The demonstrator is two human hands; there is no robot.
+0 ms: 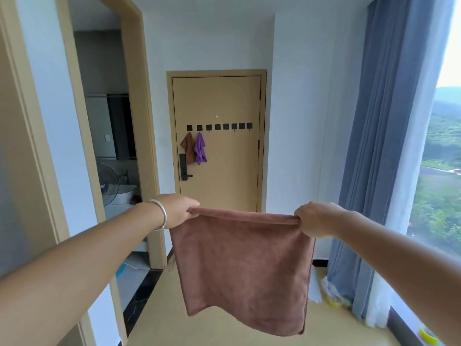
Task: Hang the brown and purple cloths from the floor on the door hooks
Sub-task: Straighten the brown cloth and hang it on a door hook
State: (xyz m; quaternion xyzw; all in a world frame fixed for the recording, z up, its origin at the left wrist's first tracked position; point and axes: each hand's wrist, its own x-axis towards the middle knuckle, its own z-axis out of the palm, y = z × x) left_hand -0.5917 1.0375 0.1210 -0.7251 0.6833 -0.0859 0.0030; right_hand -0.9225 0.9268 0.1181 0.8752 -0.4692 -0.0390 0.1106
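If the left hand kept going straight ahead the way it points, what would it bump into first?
Probably the door. The left hand grips one top corner of the brown cloth and reaches forward down the hallway. Nothing shows in between, though depth is hard to judge; it would likely land low on the door, below the handle.

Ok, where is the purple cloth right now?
In the head view the purple cloth hangs on the far door, from the second hook from the left, beside a small brown cloth and above the black door lock.
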